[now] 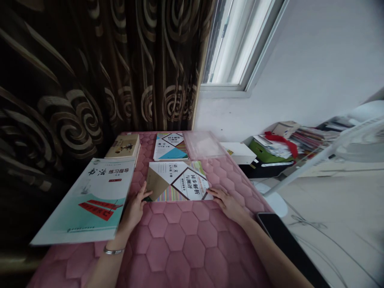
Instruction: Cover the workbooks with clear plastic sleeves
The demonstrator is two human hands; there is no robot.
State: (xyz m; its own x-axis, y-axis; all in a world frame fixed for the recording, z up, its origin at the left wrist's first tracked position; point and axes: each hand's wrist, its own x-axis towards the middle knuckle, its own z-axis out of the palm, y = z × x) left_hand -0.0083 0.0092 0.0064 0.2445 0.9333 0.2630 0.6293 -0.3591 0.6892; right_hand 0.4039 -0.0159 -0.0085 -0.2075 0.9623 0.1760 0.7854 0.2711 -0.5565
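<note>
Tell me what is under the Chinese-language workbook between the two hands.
The pink hexagon-patterned table cover shows around the Chinese-language workbook; what lies directly beneath it is covered.

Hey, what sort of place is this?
Probably a room in a home: there's a swirl-patterned curtain beside the window, a white floor fan, and a workbook on a pink quilted cover.

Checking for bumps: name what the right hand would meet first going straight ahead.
The right hand would likely first meet the right edge of the brown-and-white book; whether they touch is unclear.
</note>
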